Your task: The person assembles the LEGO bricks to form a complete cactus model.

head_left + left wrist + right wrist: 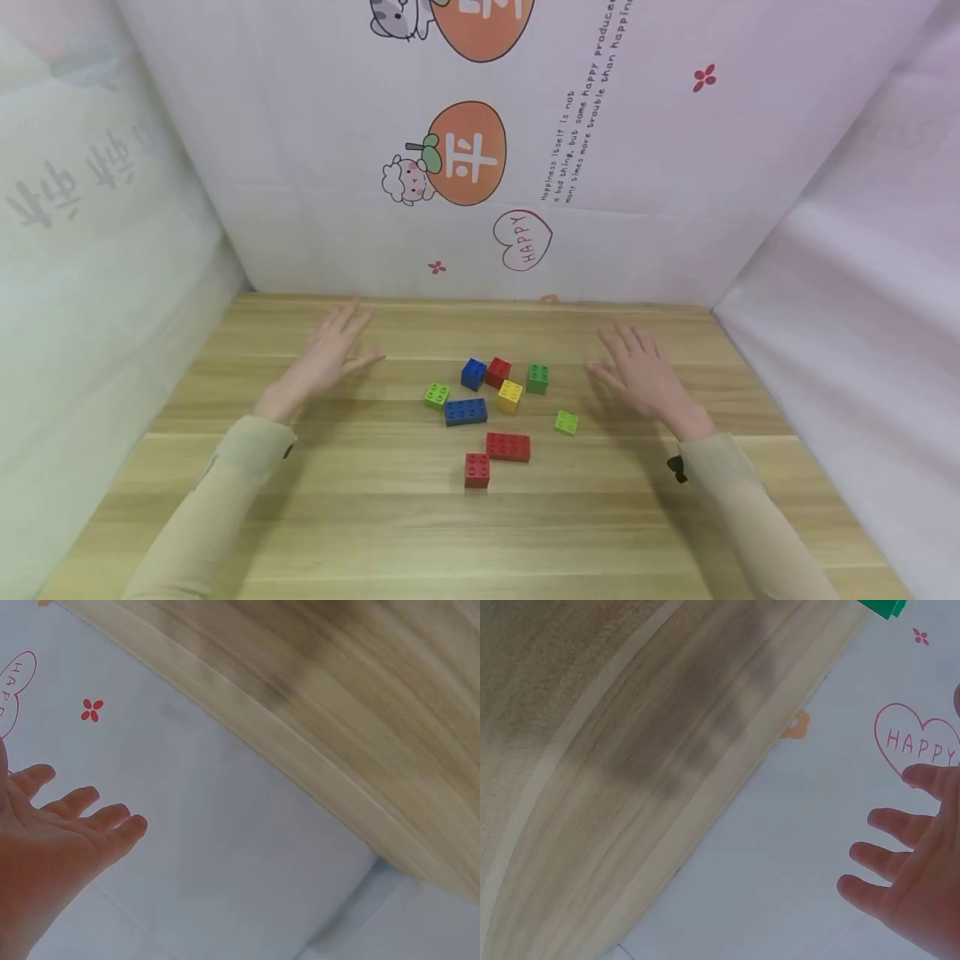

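Toy building bricks lie in a loose group between my two hands in the head view. A dark blue brick (473, 374), a dark red brick (498, 372), a yellow brick (510, 396) and a green brick (537, 378) sit at the back. A light green brick (437, 395) is beside the long blue brick (466, 412); another light green brick (566, 422) lies to the right. Nearer are a long red brick (507, 447) and a square red brick (477, 471). My left hand (328, 357) and right hand (641, 371) hover above the table with fingers spread, holding nothing.
The wooden table (375, 533) ends at a white printed cloth (337, 208) standing upright behind it. White cloth sides (97, 250) close in the left and right of the table. Shadows of the hands fall on the wood.
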